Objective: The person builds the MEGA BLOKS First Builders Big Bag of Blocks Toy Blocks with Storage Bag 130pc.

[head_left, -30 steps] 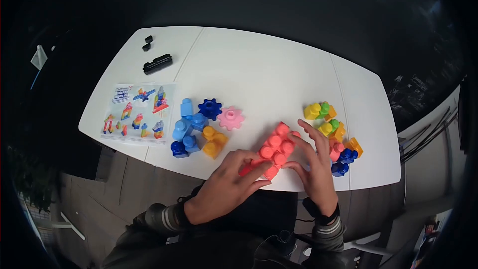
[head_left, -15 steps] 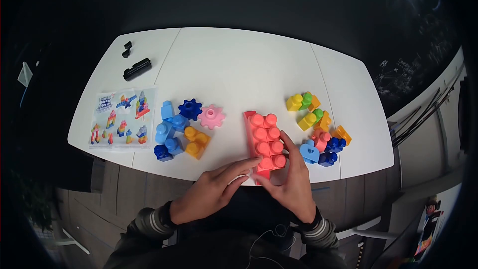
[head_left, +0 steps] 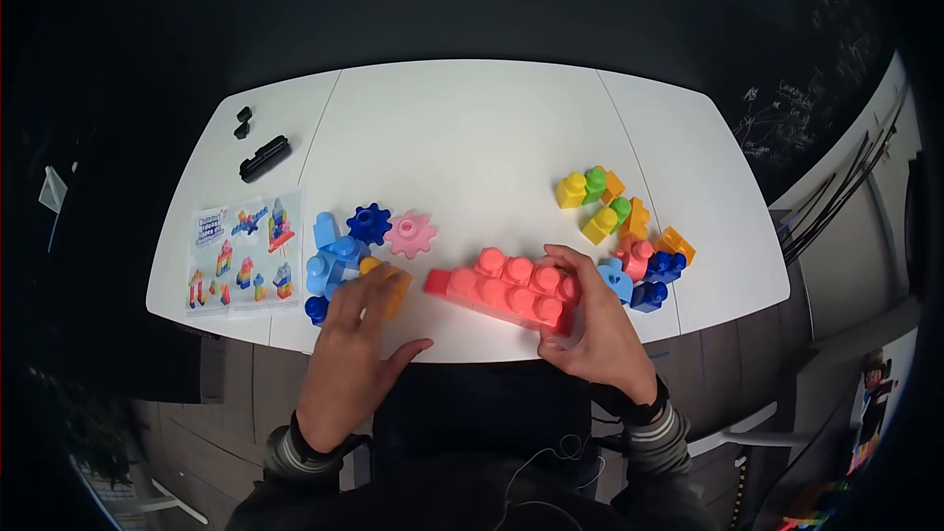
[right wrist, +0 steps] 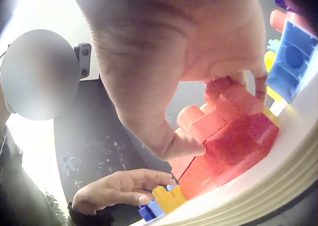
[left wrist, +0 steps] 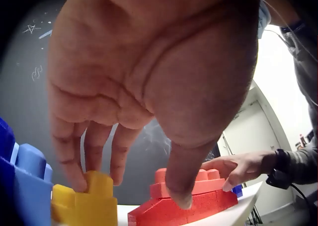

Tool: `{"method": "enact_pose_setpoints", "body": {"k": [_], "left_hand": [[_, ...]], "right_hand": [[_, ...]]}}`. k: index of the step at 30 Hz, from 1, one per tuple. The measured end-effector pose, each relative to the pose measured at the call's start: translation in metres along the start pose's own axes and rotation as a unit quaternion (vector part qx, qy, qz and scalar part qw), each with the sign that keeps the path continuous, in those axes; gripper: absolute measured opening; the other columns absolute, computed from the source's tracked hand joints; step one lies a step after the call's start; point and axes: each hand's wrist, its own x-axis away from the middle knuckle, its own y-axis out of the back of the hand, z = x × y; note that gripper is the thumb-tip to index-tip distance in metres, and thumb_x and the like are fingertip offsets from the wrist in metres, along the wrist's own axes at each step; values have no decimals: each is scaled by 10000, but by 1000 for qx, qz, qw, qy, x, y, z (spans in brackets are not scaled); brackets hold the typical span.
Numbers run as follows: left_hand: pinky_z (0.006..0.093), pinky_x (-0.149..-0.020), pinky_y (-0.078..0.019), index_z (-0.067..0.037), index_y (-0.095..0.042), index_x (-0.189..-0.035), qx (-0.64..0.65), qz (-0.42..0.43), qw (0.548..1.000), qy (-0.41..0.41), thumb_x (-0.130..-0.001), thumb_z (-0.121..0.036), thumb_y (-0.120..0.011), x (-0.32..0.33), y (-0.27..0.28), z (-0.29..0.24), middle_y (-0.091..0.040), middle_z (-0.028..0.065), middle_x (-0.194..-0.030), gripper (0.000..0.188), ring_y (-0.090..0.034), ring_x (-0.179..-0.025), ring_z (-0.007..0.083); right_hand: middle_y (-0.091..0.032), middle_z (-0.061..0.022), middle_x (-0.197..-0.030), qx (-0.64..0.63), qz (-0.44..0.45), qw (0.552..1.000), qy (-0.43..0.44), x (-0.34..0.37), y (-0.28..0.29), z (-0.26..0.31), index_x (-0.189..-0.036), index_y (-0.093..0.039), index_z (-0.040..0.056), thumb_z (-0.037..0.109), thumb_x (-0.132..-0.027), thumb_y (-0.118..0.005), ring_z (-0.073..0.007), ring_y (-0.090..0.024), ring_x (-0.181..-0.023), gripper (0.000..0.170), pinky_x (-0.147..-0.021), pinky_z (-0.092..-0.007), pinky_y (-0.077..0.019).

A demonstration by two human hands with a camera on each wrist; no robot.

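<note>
A stack of coral-red building blocks (head_left: 506, 287), a long studded brick on a slope-ended base, lies crosswise near the table's front edge. My right hand (head_left: 602, 342) grips its right end, thumb on the near side and fingers on the far side. To the left, my left hand (head_left: 344, 362) reaches over a yellow-orange block (left wrist: 93, 206), fingers hanging down with one fingertip right at its stud. The left thumb stands well away from that block and overlaps the red stack in the left wrist view. In the head view, the left fingers hide part of the yellow-orange block.
Blue blocks (head_left: 336, 254), a dark blue gear (head_left: 369, 224) and a pink gear (head_left: 411, 234) sit beyond the left hand. A printed sheet (head_left: 244, 265) and black case (head_left: 265, 158) lie farther left. Yellow blocks (head_left: 571, 192) and a light blue block (head_left: 617, 282) stand among others at right.
My left hand has left the red stack and moved left over the yellow-orange block. The stack has turned from lengthwise to crosswise, with my right hand at its right end.
</note>
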Motion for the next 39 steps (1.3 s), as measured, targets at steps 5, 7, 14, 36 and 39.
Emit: {"method": "enact_pose_setpoints", "body": {"k": [5,7,14,36,39], "left_hand": [[518,-1183,-578,-29,-679,-1526,8,29,1000,0,-902,-33,-942,0,-9,6,-702,171,-1555,677,-644,-1450,435],[517,-1179,-579,-30,-683,-1521,2,25,1000,-8,-904,-26,-937,-1,-10,8,-704,163,-1551,667,-650,-1438,433],[498,-1157,-587,-38,-720,-1471,-13,-6,999,-33,-920,-5,-908,-6,-14,3,-725,143,-1491,583,-674,-1366,414],[488,-889,-682,-27,-681,-1487,22,-56,998,15,-969,-129,-928,-1,-13,1,-657,162,-1368,582,-796,-1074,398],[472,-887,-680,-23,-677,-1495,40,-64,997,25,-952,-140,-947,-1,-10,3,-698,160,-1300,618,-805,-1048,386]], "right_hand": [[-688,-192,-1478,35,-16,998,58,0,0,-2,-1665,-523,41,93,-851,-947,-399,-668,-1388,919,-1242,-481,-490],[-703,-182,-1485,38,-16,998,42,-1,-2,-4,-1658,-538,45,119,-862,-969,-398,-668,-1387,908,-1243,-480,-493],[-746,-160,-1528,23,-16,999,33,-3,-5,-5,-1616,-595,66,144,-885,-993,-408,-681,-1392,836,-1218,-478,-523],[-709,-201,-1563,-20,47,997,50,-9,-1,-1,-1692,-505,38,1,-934,-915,-393,-693,-1459,862,-1254,-462,-548],[-676,-194,-1603,-34,50,997,46,-8,-1,-1,-1697,-500,37,-1,-937,-915,-389,-677,-1485,866,-1270,-456,-542]]}}
